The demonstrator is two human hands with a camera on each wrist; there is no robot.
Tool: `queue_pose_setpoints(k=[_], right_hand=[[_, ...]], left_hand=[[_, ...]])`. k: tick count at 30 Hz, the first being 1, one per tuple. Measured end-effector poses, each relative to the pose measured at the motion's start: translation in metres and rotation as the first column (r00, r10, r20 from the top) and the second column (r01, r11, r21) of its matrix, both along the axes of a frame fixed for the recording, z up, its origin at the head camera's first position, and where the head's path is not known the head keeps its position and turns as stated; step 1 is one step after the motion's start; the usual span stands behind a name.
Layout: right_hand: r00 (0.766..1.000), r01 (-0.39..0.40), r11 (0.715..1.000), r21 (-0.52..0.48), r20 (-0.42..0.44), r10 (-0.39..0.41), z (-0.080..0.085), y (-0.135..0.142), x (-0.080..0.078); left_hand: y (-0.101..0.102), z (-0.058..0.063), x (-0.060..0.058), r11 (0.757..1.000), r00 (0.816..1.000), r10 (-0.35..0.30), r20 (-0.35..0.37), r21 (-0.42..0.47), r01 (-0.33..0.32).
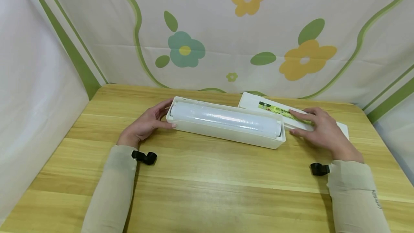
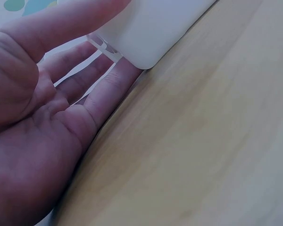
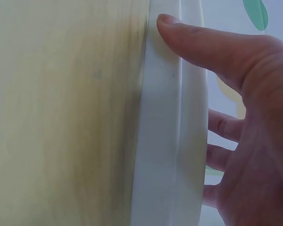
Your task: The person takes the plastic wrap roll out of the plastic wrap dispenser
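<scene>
A long white box (image 1: 223,136) lies at a slant across the far middle of the table, its top uncovered. Inside it sits a roll of clear plastic wrap (image 1: 223,118). My left hand (image 1: 143,124) holds the box's left end, thumb on the near side and fingers behind. In the left wrist view, that box end (image 2: 153,33) rests low over the wood between thumb and fingers. My right hand (image 1: 323,129) grips the white lid (image 1: 250,100), which bears a green and yellow label. The right wrist view shows the thumb on the lid's near side (image 3: 158,122), fingers across it.
The wooden table (image 1: 207,186) has rounded far corners. Behind it hangs a white curtain (image 1: 213,10) printed with flowers and leaves. The lid lies behind and right of the box, partly overlapped by the box's right end.
</scene>
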State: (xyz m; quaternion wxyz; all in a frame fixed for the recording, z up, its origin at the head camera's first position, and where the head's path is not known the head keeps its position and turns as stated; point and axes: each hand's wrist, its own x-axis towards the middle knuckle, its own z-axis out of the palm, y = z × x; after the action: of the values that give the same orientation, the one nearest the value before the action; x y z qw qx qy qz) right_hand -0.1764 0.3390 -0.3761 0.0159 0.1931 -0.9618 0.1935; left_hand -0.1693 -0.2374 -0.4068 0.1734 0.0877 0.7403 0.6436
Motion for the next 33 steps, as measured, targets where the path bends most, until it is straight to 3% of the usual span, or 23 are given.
queue_pose_setpoints(k=[9, 16, 20, 26, 33], right_hand=[[1.000, -0.013, 1.000, 0.009, -0.023, 0.013, 0.000, -0.001, 0.000], [0.999, 0.041, 0.999, 0.005, 0.021, -0.041, 0.012, -0.012, -0.001], [0.996, 0.003, 0.999, -0.055, -0.088, -0.008, 0.021, -0.025, 0.003], [0.953, -0.076, 0.980, -0.185, -0.303, 0.017, 0.031, -0.056, 0.010], [0.935, -0.183, 0.967, -0.180, -0.336, 0.114, 0.031, -0.088, 0.015]], left_hand=[[0.000, -0.001, -0.001, 1.000, 1.000, 0.008, 0.001, 0.007, -0.008], [-0.001, -0.002, 0.000, 1.000, 1.000, 0.006, -0.008, 0.011, -0.006], [-0.001, -0.003, 0.000, 1.000, 1.000, 0.011, -0.004, 0.006, -0.011], [0.000, -0.002, 0.000, 1.000, 1.000, 0.017, 0.005, 0.009, -0.017], [-0.001, -0.001, -0.001, 1.000, 1.000, 0.025, 0.013, 0.010, -0.025]])
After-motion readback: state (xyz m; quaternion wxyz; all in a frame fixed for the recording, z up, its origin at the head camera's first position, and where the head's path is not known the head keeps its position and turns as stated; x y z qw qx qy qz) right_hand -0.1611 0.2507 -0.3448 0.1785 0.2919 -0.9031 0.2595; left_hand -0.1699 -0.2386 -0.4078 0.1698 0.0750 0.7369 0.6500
